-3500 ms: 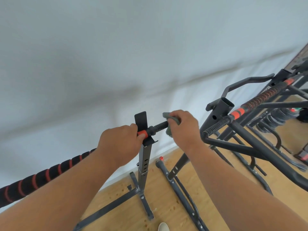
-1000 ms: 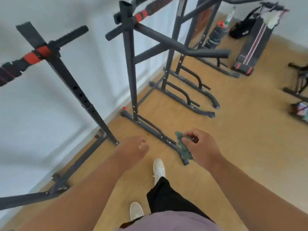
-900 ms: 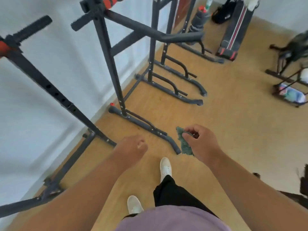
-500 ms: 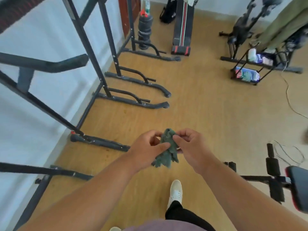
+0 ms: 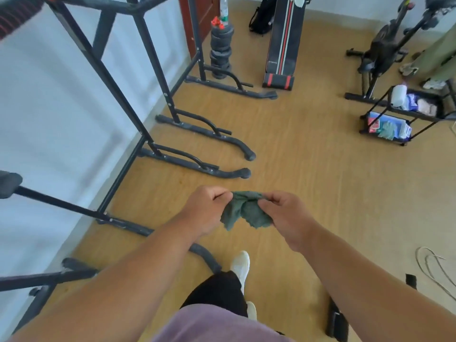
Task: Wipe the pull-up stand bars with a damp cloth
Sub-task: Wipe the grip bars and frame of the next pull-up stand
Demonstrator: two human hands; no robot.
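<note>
A small green cloth [image 5: 243,211] hangs crumpled between my two hands in front of me, above the wooden floor. My left hand [image 5: 203,212] pinches its left top edge and my right hand [image 5: 287,213] pinches its right top edge. The black pull-up stand [image 5: 145,95] rises along the white wall on the left, its upright posts and curved floor feet apart from both hands. A padded bar end [image 5: 9,187] of a nearer stand shows at the far left.
Stacked weight plates [image 5: 221,48] and a folded black-and-red bench [image 5: 283,43] stand at the back. An exercise bike [image 5: 380,53] and a wire rack [image 5: 407,114] with packets are at the right. A white cable [image 5: 431,267] lies on the floor. My white shoe [image 5: 240,265] is below.
I turned away from the bar I was wiping and lowered both hands. The left hand joined the right on the cloth, and both now pull it wider apart.
</note>
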